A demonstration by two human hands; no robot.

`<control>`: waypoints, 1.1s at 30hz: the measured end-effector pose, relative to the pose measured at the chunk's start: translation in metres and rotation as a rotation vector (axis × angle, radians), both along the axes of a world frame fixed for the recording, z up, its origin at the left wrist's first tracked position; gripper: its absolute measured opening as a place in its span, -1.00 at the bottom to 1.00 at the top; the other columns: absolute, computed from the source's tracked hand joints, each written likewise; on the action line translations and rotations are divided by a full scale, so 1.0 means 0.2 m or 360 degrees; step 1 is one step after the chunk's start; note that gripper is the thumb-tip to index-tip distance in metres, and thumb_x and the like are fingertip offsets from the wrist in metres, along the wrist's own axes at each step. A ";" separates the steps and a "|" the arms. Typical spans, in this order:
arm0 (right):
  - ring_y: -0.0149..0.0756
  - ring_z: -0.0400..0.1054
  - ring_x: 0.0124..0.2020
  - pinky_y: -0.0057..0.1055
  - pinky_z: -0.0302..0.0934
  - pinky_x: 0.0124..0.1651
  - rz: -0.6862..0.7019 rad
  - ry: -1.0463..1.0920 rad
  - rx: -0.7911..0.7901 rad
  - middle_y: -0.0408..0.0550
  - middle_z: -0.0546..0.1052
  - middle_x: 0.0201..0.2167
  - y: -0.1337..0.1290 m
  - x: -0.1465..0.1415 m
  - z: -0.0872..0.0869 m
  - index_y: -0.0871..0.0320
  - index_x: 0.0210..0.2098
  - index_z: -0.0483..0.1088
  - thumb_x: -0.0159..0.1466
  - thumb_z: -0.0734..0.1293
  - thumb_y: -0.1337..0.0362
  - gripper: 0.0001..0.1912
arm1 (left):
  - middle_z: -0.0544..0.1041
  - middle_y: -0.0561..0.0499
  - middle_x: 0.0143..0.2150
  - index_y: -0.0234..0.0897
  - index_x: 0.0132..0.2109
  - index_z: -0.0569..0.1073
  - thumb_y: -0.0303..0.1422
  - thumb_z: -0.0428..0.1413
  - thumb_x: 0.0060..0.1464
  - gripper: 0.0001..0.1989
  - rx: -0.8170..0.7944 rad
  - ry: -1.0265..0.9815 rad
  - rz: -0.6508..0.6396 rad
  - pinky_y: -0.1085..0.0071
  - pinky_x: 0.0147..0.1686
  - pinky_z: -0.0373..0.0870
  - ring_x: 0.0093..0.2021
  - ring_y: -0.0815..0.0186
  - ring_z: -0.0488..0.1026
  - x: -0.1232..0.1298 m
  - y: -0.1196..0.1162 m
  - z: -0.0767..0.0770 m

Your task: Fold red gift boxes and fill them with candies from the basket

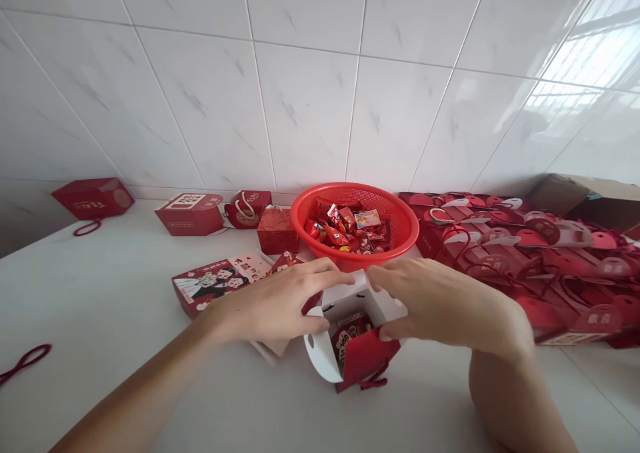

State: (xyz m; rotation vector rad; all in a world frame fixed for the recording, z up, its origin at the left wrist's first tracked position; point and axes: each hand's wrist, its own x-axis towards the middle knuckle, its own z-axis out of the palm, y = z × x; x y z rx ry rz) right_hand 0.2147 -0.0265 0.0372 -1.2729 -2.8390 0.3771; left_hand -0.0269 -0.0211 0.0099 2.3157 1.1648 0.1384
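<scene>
A small red gift box (361, 353) with white inner flaps stands on the white floor in front of me, its top open and red sweets showing inside. My left hand (273, 303) grips the box's left side and far flap. My right hand (440, 306) pinches the far flap from the right, thumb on the box's right side. A red cord hangs at the box's front. Just behind it stands a red plastic basket (400, 216) holding wrapped sweets (347, 230).
Several flat, unfolded red boxes (530, 260) are piled at the right by a brown carton (585, 200). Folded red boxes (193, 214) line the tiled wall; another box (93, 200) lies far left. A printed box (215, 283) lies by my left hand. A loose red cord (25, 362) lies at the left edge.
</scene>
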 end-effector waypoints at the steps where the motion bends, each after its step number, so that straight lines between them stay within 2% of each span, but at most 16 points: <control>1: -0.09 0.42 -0.26 -0.31 0.18 -0.31 -0.0062 -0.0074 0.0047 0.00 0.53 -0.27 0.01 -0.01 0.00 0.13 -0.26 0.41 0.16 0.46 0.19 -0.78 | 0.37 0.05 0.27 0.13 0.34 0.25 -0.36 0.15 0.10 -0.33 0.0022 -0.0062 -0.0016 0.37 -0.05 0.35 0.08 0.16 0.44 0.00 0.00 0.00; 3: -0.12 0.40 -0.31 -0.33 0.12 -0.36 -0.0153 -0.0247 0.0131 -0.01 0.52 -0.31 0.02 -0.02 0.00 0.14 -0.28 0.38 0.17 0.45 0.19 -0.78 | 0.41 0.03 0.26 0.09 0.38 0.18 -0.30 0.16 0.14 -0.31 0.0040 -0.0176 -0.0056 0.35 -0.01 0.36 0.10 0.15 0.43 0.00 -0.01 -0.01; 5: -0.16 0.38 -0.35 -0.35 0.06 -0.40 -0.0192 -0.0341 0.0167 -0.05 0.51 -0.35 0.04 -0.04 0.01 0.14 -0.30 0.35 0.18 0.46 0.19 -0.77 | 0.45 -0.01 0.22 0.03 0.38 0.18 -0.14 0.19 0.15 -0.30 0.0021 -0.0261 -0.0140 0.32 0.01 0.37 0.10 0.13 0.43 0.01 -0.01 -0.02; 7: -0.18 0.37 -0.38 -0.36 0.03 -0.42 -0.0204 -0.0396 0.0177 -0.08 0.49 -0.38 0.05 -0.06 0.01 0.13 -0.32 0.33 0.18 0.46 0.16 -0.74 | 0.48 -0.06 0.19 -0.02 0.33 0.29 0.00 0.23 0.08 -0.29 0.0000 -0.0294 -0.0279 0.31 0.01 0.37 0.11 0.09 0.44 0.02 -0.02 -0.03; 9: -0.19 0.37 -0.39 -0.37 0.02 -0.43 -0.0198 -0.0428 0.0168 -0.09 0.47 -0.40 0.06 -0.07 0.00 0.13 -0.33 0.32 0.18 0.46 0.16 -0.74 | 0.51 -0.09 0.16 -0.08 0.22 0.43 0.05 0.27 0.01 -0.33 0.0004 -0.0263 -0.0409 0.31 -0.01 0.37 0.10 0.05 0.45 0.04 -0.03 -0.04; 12: -0.16 0.38 -0.36 -0.36 0.04 -0.41 -0.0188 -0.0448 0.0156 -0.06 0.48 -0.38 0.07 -0.07 -0.01 0.13 -0.33 0.32 0.19 0.44 0.20 -0.77 | 0.55 -0.12 0.10 -0.13 0.12 0.53 0.10 0.27 -0.03 -0.36 0.0005 -0.0186 -0.0461 0.31 -0.04 0.37 0.08 0.01 0.47 0.07 -0.04 -0.06; 15: -0.13 0.40 -0.32 -0.35 0.07 -0.39 -0.0186 -0.0421 0.0152 -0.03 0.50 -0.33 0.07 -0.06 -0.01 0.12 -0.29 0.34 0.19 0.42 0.26 -0.83 | 0.55 -0.09 0.07 -0.10 0.13 0.53 0.12 0.22 0.02 -0.39 0.0007 -0.0185 -0.0393 0.33 -0.07 0.36 0.06 0.05 0.48 0.08 -0.04 -0.08; 20: -0.14 0.39 -0.31 -0.35 0.08 -0.36 -0.0101 -0.0273 0.0128 -0.02 0.53 -0.31 0.08 -0.04 0.00 0.13 -0.24 0.37 0.22 0.40 0.27 -0.84 | 0.57 -0.06 -0.13 -0.11 0.02 0.60 0.10 0.09 0.17 -0.52 0.0150 -0.0130 -0.0297 0.31 -0.14 0.34 -0.11 0.13 0.51 0.11 -0.04 -0.12; 23: -0.22 0.39 -0.33 -0.37 0.10 -0.34 0.0014 -0.0078 0.0060 -0.05 0.54 -0.29 0.10 -0.03 0.01 0.14 -0.23 0.39 0.24 0.36 0.31 -0.89 | 0.55 -0.10 -0.06 -0.16 0.01 0.59 0.12 0.05 0.18 -0.47 0.0342 -0.0129 -0.0191 0.23 -0.04 0.34 -0.03 0.07 0.48 0.13 -0.05 -0.15; 25: -0.26 0.41 -0.32 -0.38 0.14 -0.32 0.0157 0.0070 -0.0059 -0.07 0.55 -0.28 0.12 -0.02 0.02 0.14 -0.20 0.41 0.27 0.33 0.33 -0.90 | 0.53 -0.12 -0.01 -0.20 0.07 0.54 0.11 0.05 0.18 -0.45 0.0463 -0.0151 -0.0128 0.18 0.02 0.34 0.00 0.06 0.45 0.15 -0.04 -0.17; 28: -0.28 0.44 -0.29 -0.40 0.19 -0.28 0.0318 0.0187 -0.0221 -0.07 0.58 -0.23 0.14 -0.01 0.02 0.12 -0.07 0.41 0.33 0.29 0.31 -0.81 | 0.51 -0.11 0.00 -0.22 0.10 0.46 0.11 0.09 0.14 -0.42 0.0552 -0.0234 0.0005 0.15 0.01 0.37 0.01 0.07 0.42 0.17 -0.02 -0.22; 33: -0.29 0.47 -0.33 -0.41 0.26 -0.29 0.0286 0.0272 -0.0385 -0.07 0.60 -0.23 0.16 0.00 0.01 0.11 0.14 0.32 0.34 0.25 0.28 -0.63 | 0.46 -0.11 -0.02 -0.21 0.04 0.43 0.19 0.20 -0.03 -0.33 0.0483 -0.0398 0.0278 0.16 -0.13 0.43 -0.04 0.06 0.42 0.19 0.01 -0.31</control>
